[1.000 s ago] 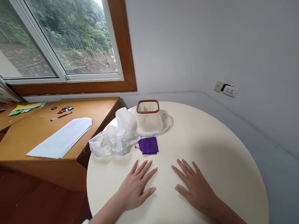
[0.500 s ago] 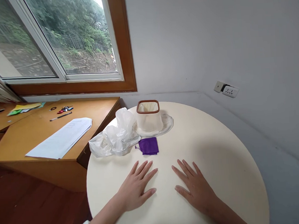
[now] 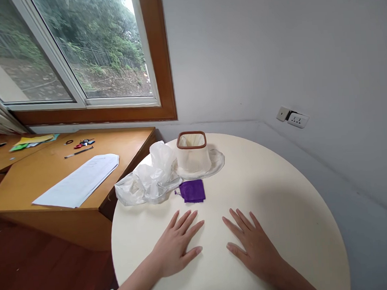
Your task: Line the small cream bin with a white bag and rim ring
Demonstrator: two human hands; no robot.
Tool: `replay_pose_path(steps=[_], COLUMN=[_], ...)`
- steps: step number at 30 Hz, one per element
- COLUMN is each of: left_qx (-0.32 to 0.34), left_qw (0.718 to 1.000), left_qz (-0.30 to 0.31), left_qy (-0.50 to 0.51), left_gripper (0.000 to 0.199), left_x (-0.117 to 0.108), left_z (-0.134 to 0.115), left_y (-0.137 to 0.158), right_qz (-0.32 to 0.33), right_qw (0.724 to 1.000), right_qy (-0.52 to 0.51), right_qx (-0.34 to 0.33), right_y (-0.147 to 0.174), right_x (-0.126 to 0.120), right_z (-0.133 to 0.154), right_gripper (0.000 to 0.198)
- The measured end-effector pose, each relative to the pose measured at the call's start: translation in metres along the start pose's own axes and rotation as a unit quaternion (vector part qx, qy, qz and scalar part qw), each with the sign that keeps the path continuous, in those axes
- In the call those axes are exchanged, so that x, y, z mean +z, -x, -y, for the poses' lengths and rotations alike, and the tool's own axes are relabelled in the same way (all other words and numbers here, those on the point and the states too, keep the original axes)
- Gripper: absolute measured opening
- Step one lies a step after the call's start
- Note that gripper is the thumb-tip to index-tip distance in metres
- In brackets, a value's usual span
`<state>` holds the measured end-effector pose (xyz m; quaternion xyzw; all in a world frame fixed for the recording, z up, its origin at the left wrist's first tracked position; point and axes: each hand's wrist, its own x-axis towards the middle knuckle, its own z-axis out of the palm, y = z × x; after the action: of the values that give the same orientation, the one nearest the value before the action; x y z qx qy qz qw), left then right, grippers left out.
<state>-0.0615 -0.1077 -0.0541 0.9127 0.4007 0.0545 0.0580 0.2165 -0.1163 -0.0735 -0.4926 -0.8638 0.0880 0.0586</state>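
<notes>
My left hand (image 3: 176,248) lies flat on the round cream table (image 3: 292,191), fingers spread and holding nothing. My right hand (image 3: 251,244) rests the same way a short distance to its right, thumb turned inward. Just beyond my left fingertips is a folded purple cloth (image 3: 193,191), a small loose string at its left edge; neither hand touches it. Behind the cloth stands a small square bin (image 3: 193,160) with a brown rim and a whitish plastic liner. A crumpled clear-white plastic bag (image 3: 148,181) spreads to the left of the bin.
On the left is a wooden desk (image 3: 129,143) with white paper sheets (image 3: 79,179), a pen (image 3: 78,152), keys (image 3: 84,143) and coloured papers (image 3: 34,140). A window (image 3: 100,45) is above it. The wall on the right carries a power socket (image 3: 298,119).
The whole view has shifted very slightly, with the scene sitting a little lower. Both hands stay flat and the objects keep their places on the table.
</notes>
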Motion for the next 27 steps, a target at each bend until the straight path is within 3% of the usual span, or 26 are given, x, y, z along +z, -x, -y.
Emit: replay_pose_path(steps=[12, 21, 27], left_qx=[0.008, -0.002, -0.085], left_qw=[0.999, 0.999, 0.983], left_qz=[-0.032, -0.007, -0.094], left_qy=[-0.009, 0.048, 0.134], left_gripper=[0.059, 0.052, 0.031], left_x=[-0.001, -0.007, -0.027], left_z=[0.000, 0.002, 0.007], left_y=[0.001, 0.000, -0.018], right_qz=[0.003, -0.005, -0.077], right_qw=[1.000, 1.000, 0.997], right_qy=[0.000, -0.002, -0.030], right_qx=[0.000, -0.014, -0.006], right_y=[0.000, -0.002, -0.021], right_x=[-0.001, 0.001, -0.017], right_z=[0.001, -0.004, -0.013], right_gripper=[0.055, 0.052, 0.042])
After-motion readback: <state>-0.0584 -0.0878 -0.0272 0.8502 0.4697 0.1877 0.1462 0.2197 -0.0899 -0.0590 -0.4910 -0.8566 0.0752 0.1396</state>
